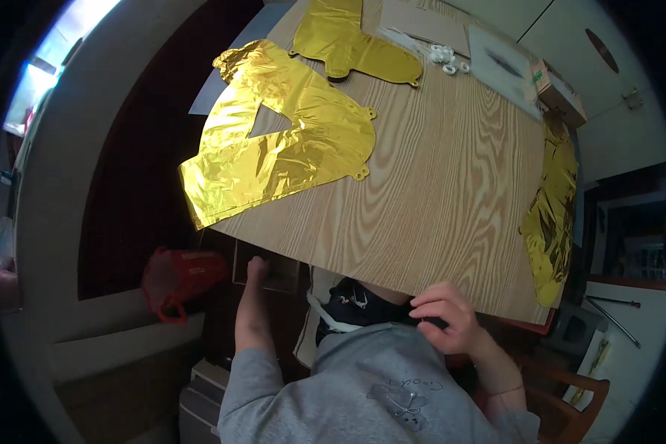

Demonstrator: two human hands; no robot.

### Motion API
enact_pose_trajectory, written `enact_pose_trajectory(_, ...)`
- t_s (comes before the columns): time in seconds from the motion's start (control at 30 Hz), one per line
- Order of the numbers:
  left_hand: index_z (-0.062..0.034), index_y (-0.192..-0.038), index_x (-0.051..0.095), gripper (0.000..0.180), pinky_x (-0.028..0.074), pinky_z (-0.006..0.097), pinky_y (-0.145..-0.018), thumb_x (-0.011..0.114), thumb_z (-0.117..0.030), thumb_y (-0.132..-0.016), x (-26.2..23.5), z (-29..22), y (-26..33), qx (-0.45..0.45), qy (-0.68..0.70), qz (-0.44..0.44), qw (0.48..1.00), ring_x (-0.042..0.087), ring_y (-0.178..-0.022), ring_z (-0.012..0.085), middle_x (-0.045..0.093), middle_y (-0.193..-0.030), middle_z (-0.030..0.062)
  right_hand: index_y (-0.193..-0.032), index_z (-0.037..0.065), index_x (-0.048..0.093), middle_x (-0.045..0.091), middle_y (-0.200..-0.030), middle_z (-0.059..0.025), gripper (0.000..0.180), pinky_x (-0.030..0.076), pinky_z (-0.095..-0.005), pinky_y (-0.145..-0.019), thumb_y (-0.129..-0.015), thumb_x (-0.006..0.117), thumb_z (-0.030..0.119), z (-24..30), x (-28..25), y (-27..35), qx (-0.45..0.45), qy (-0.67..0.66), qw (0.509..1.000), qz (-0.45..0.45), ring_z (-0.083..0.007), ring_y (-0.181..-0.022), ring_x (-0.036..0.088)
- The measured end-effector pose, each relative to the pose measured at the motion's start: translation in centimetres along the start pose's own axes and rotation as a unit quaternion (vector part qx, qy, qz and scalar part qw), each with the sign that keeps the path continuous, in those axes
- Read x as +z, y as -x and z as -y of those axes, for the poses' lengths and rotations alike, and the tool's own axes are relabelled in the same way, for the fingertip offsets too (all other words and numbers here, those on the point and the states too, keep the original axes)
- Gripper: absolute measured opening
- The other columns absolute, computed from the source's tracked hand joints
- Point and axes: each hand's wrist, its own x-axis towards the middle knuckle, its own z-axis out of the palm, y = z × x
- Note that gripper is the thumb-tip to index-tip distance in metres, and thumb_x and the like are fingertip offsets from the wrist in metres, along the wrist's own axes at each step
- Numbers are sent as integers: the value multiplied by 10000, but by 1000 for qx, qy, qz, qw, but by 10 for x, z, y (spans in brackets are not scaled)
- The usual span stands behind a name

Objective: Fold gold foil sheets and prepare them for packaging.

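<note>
My left hand [257,266] reaches down past the table's front left edge, over an open drawer or box [283,275] with a dark inside. Its fingers are mostly hidden, so what they touch cannot be made out. Beside the front edge, my right hand [448,318] is raised with bent fingers and the thumb apart, and nothing shows in it. A large flat gold foil balloon [325,137] with a triangular hole lies at the table's left, its corner hanging over the edge. Behind it rests another gold foil balloon [333,41]. A crumpled gold foil piece [551,214] lies along the right edge.
Small white rolls [442,55] sit at the back of the wood-grain table [429,177], near a clear flat package [499,66] and a small carton [559,96]. A red bag [181,277] stands at the lower left; a wooden chair [562,392] is at the lower right.
</note>
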Motion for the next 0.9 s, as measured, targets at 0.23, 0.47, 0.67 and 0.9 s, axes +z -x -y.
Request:
enact_pose_trajectory(0.23, -89, -1020, 675, 288, 499, 435, -851, 537, -273, -847, 1, 6, -6, 153, -169, 7, 974, 636, -1001, 323, 667, -1081, 139, -931, 23, 680, 625, -865, -97, 118, 445, -313, -561, -841, 620, 71, 49, -57, -52, -80, -190, 977, -58, -211, -689, 593)
enact_pose_trajectory(0.47, -13, -1148, 534, 306, 501, 320, -657, 546, -100, -855, -20, 7, 35, 45, 389, -211, 896, 577, -739, 180, 587, -917, 86, -728, 166, 706, 541, -639, 20, 96, 192, -262, -428, -797, 653, 124, 136, -72, -93, -142, -563, 813, -46, -82, -452, 356)
enact_pose_trajectory(0.67, -18, -1127, 547, 323, 484, 357, -760, 539, -16, -805, -113, -12, 108, -81, 673, -463, 571, 543, -880, 167, 574, -1011, 76, -732, 163, 697, 534, -632, 18, 129, 214, -260, -439, -824, 609, 145, 144, -88, -77, -148, -577, 803, 23, -92, -448, 360)
enact_pose_trajectory(0.9, 17, -1166, 530, 296, 455, 338, -890, 567, 23, -872, -300, -127, 254, 174, 435, -569, 676, 559, -1028, 211, 562, -1161, 125, -736, 160, 687, 527, -624, 15, 177, 239, -257, -451, -856, 557, 169, 147, -108, -64, -167, -597, 782, 61, -104, -444, 364)
